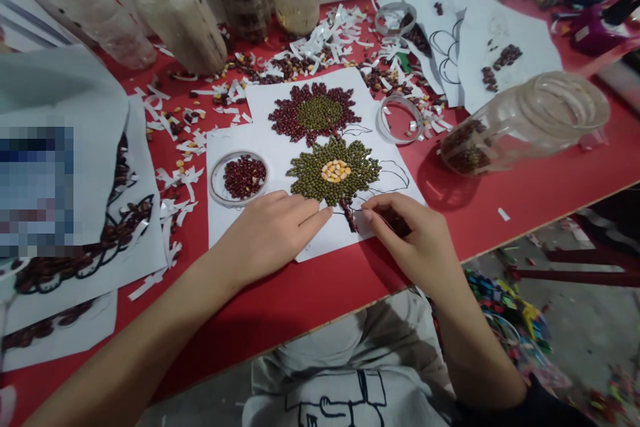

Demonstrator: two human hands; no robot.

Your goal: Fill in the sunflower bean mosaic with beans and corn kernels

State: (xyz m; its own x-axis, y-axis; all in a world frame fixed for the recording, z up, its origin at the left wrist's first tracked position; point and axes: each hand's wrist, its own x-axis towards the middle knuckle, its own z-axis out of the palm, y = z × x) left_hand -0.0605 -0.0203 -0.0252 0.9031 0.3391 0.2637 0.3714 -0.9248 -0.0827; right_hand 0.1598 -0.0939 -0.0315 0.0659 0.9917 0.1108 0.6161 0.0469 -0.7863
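Note:
A white sheet [223,227] with two seed flowers lies on the red table. The nearer flower [307,177] is made of small green beans, with yellow corn kernels [336,171] at its centre. Behind it is a dark red bean flower [285,117] with a green middle. A short stem of red beans [349,217] runs down from the nearer one. My left hand [273,230] lies flat on the paper, fingers stretched below the green flower. My right hand [420,230] pinches thumb and forefinger together just right of the stem; anything between them is too small to see.
A round lid [215,180] of red beans [244,177] sits left on the sheet. A clear ring-shaped lid [383,121] and a tilted glass jar [530,123] are at right. Several jars [175,17] line the back among paper shreds [330,37] and loose beans. Bean-covered sheets [143,240] lie left.

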